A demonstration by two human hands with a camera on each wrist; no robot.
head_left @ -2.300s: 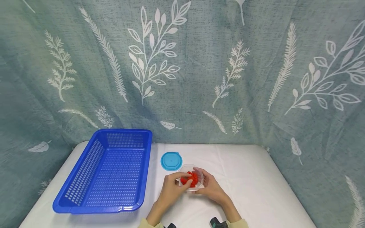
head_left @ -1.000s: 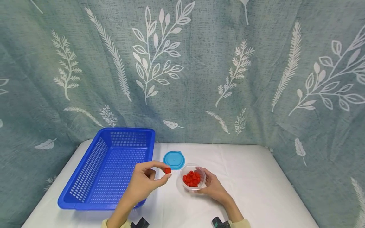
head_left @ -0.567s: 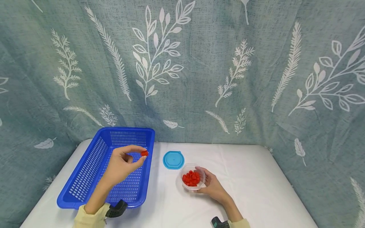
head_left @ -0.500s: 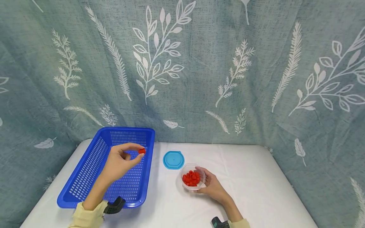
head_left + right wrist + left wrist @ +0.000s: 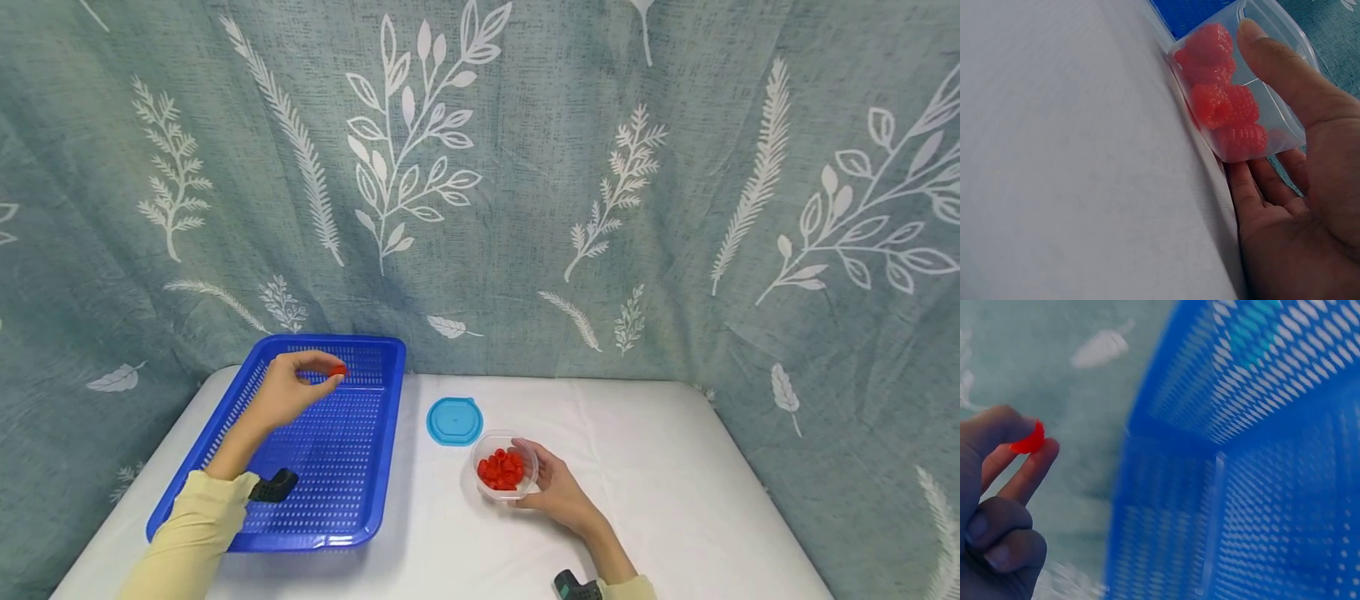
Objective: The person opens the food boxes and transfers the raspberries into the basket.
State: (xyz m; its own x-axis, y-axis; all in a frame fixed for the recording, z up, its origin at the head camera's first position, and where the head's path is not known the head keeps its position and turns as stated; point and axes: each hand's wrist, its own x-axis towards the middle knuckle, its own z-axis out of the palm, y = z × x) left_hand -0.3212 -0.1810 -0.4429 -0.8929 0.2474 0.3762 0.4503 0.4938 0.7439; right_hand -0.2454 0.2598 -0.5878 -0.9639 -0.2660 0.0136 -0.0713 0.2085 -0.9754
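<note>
Between thumb and fingertips my left hand [image 5: 288, 390] pinches one red raspberry [image 5: 338, 371], held above the far part of the blue perforated basket [image 5: 318, 542]. The left wrist view shows the raspberry [image 5: 1030, 439] at the fingertips, with the other fingers curled in. My right hand [image 5: 558, 492] grips the side of a small clear plastic container [image 5: 483, 492], thumb on one wall and fingers on the other. Several raspberries [image 5: 501, 471] lie inside it; in the right wrist view they show through the clear wall [image 5: 1225, 94]. The container rests on the white-covered table.
A turquoise lid [image 5: 454, 422] lies flat on the white tablecloth [image 5: 675, 475] between basket and container. A green leaf-patterned curtain [image 5: 480, 208] hangs behind the table and along its sides. The basket's raised walls surround its slotted floor.
My left hand took a raspberry out of the container and carried it left and away from me, over the basket. My right hand has stayed on the container.
</note>
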